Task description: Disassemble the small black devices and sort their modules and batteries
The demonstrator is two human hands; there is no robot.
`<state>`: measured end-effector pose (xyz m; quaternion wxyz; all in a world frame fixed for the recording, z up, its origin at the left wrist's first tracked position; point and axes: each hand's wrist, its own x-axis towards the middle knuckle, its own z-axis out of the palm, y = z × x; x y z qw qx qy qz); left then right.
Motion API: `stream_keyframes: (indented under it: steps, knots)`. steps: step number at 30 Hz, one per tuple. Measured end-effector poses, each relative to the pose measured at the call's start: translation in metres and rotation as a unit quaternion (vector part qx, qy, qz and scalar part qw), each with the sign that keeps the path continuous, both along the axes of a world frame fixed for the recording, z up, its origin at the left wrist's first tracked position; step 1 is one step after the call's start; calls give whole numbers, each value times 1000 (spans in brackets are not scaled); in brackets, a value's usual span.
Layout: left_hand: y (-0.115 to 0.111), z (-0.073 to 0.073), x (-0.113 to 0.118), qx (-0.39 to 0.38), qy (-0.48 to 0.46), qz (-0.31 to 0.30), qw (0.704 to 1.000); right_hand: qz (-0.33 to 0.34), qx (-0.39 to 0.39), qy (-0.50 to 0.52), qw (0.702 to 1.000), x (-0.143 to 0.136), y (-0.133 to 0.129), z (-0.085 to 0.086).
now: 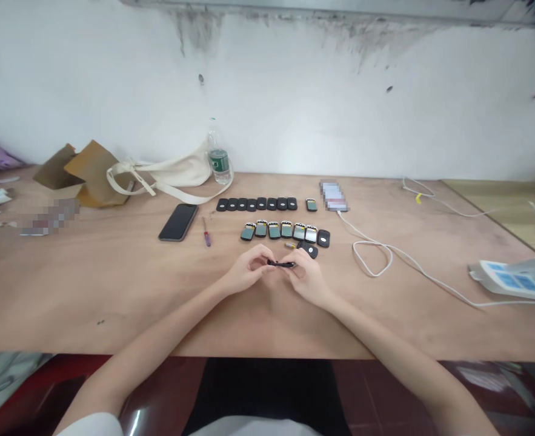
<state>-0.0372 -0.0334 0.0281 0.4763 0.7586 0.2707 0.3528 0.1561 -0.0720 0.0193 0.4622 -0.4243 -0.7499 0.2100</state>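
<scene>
Between my fingertips is a small black case piece [280, 263], seen nearly edge-on above the wooden table. My left hand [250, 268] pinches its left end, and my right hand [306, 275] grips its right end. Just beyond my right hand lie a black cover with a white oval [310, 249] and a small metallic part [289, 245]. Another black cover [323, 238] ends a row of opened devices with greyish-green faces [274, 230]. Farther back is a row of several black covers [262, 203], with one opened device [311, 204] to its right.
A black phone [179, 222] and a screwdriver [206, 233] lie left. Behind them are a cream bag [180, 172], a water bottle [219, 160] and brown paper bags [97, 175]. A lit phone [334, 196] with a white cable [403, 257] and a blue-white package [512, 280] are right.
</scene>
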Motion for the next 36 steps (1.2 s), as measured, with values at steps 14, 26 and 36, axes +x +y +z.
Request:
stream_keyframes:
  steps: [14,26,36]
  knots:
    - [4,2,-7,107,54,11,993,6,61,-41,997,4,6,-10]
    - [17,-9,-15,144,108,142,973,-59,13,-122,991,18,8,-16]
    - [20,-23,-12,165,156,100,969,-46,3,-185,982,36,1,-13]
